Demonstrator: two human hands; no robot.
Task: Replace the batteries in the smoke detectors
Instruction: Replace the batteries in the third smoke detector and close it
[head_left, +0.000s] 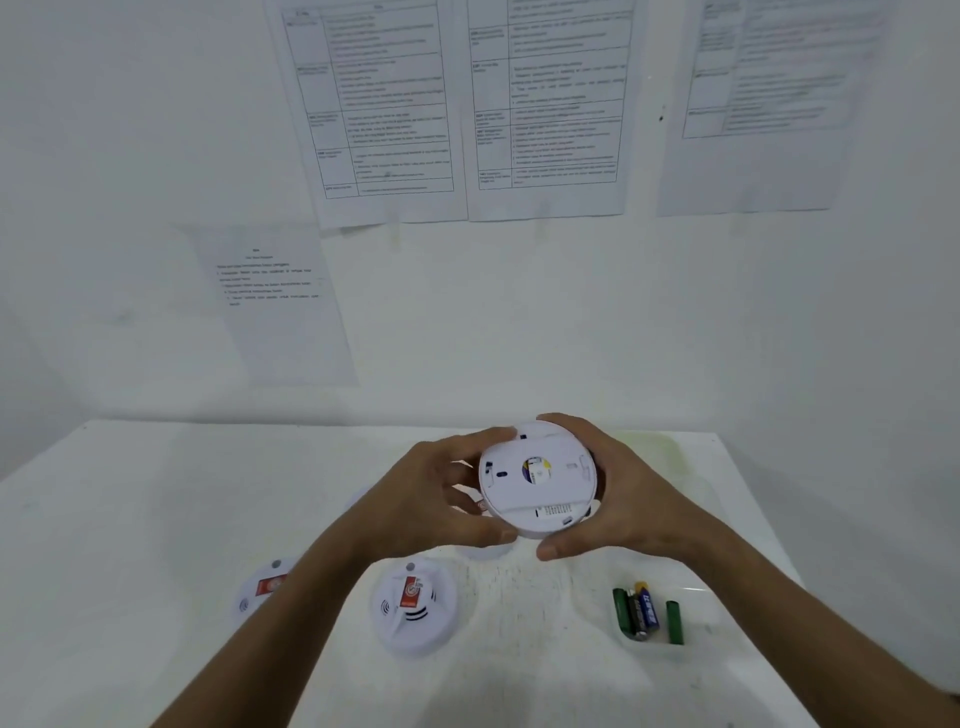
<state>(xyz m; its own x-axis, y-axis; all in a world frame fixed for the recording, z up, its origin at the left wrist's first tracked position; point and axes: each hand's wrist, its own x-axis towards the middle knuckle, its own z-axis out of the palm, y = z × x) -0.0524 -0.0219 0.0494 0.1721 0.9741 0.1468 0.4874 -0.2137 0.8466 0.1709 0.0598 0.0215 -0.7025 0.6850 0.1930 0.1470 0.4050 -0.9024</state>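
Both hands hold one smoke detector (537, 480) up above the worktop (156, 519), its back plate turned toward the camera: the left hand (441, 499) curls its fingers round the left rim and the right hand (613, 493) wraps the right rim, so each grip is closed on the unit. The back looks closed, with only a small coloured patch showing through a central hole — whether that is a battery label or a sticker is too blurred to tell. This looks like an early stage: the held unit seems about to be twisted open or has just been shut, and the picture cannot settle which. Two more detectors lie face up near the front edge, one in the middle (413, 608) and one to the left (262, 587) partly hidden behind the left forearm. A cluster of batteries (636, 613) and a separate green battery (674, 622) lie to the right — old or new cannot be judged. The papers on the wall (374, 104) are unreadable.
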